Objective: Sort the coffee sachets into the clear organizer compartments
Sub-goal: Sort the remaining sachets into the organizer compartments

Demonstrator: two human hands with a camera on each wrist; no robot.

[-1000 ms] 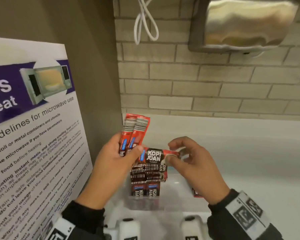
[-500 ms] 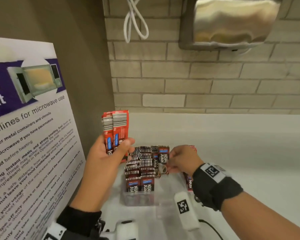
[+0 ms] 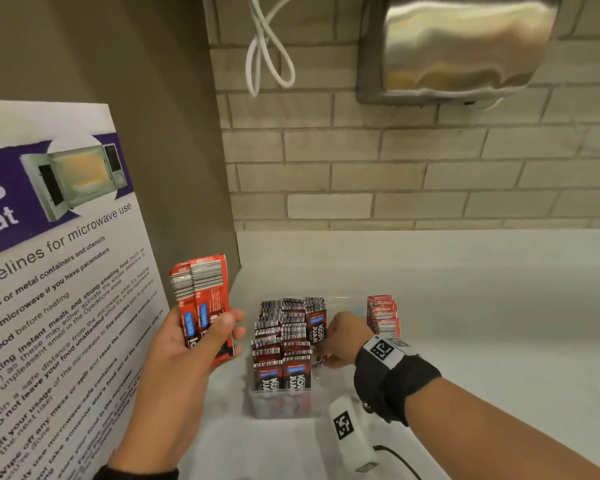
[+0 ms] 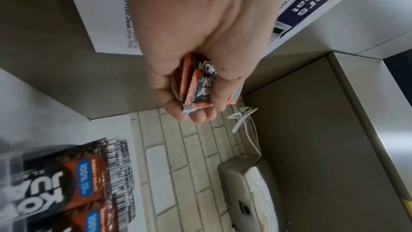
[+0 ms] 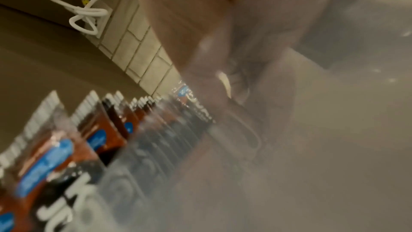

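Red sachets point(image 3: 204, 306) stay gripped in left hand point(image 3: 174, 355); right hand point(image 3: 343, 337) reaches deeper, grip unclear.

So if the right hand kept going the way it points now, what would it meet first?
Probably the upright Kopi Juan sachet at the edge of the packed rows in the clear organizer. The right hand reaches left toward it; whether the fingers already touch it is hidden.

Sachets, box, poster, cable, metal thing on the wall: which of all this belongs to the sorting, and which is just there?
Part of the job:
- sachets in the left hand
- organizer with sachets standing in it
- right hand reaching into it
- red stack at its right

Just there:
- poster
- white cable
- metal dispenser
- counter
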